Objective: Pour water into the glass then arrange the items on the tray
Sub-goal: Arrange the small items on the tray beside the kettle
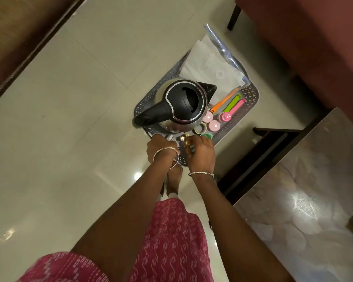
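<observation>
A grey perforated tray [251, 98] lies on the tiled floor below me. On it stands a steel kettle [177, 104] with a black lid and handle, spout pointing right. Both hands reach down to the tray's near edge. My left hand [161, 146] rests fingers-down on small pale items at the near left corner; its grip is hidden. My right hand [202, 152] curls round a green item [207, 135], beside small gold-tipped batteries [184, 137]. No glass is in view.
The tray also holds a zip bag with paper [212, 60], orange, green and pink clips [232, 102], two pink caps [214, 125] and a tape roll [200, 128]. A marble-topped table [304, 190] stands on the right, a maroon seat [314, 37] beyond, my feet below the tray.
</observation>
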Demonstrator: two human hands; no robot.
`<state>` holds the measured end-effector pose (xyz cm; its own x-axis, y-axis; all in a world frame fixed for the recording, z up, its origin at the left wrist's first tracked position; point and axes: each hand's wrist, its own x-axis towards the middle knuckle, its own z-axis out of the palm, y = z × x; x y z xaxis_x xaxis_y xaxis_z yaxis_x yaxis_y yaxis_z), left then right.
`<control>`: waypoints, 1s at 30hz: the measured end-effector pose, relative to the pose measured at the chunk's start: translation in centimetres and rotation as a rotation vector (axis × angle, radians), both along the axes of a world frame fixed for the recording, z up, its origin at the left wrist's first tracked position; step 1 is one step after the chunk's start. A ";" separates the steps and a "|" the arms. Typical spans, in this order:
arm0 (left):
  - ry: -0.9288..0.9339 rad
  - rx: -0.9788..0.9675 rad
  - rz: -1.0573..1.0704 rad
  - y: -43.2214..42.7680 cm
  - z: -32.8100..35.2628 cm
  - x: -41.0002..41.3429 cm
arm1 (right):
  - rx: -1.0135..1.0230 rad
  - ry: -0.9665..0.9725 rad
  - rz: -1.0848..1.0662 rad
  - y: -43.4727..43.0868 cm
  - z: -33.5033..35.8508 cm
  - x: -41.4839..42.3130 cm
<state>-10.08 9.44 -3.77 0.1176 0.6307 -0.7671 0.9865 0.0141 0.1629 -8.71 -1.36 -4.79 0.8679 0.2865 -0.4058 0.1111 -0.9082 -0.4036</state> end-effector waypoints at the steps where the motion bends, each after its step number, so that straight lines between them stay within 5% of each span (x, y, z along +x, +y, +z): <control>1: 0.000 -0.011 0.023 -0.1 0.0 0.2 | -0.001 0.000 0.001 0.0 -0.1 0.0; 12: 0.084 -0.009 -0.034 -0.2 -0.2 0.7 | -0.069 -0.017 0.034 0.1 -0.6 -0.3; 23: -0.119 0.127 -0.281 -1.0 0.7 -1.3 | -0.084 -0.028 0.029 0.2 -0.9 -0.4; 30: -0.216 0.110 -0.258 -1.2 1.0 -1.1 | -0.068 -0.043 0.022 0.0 -1.2 -0.5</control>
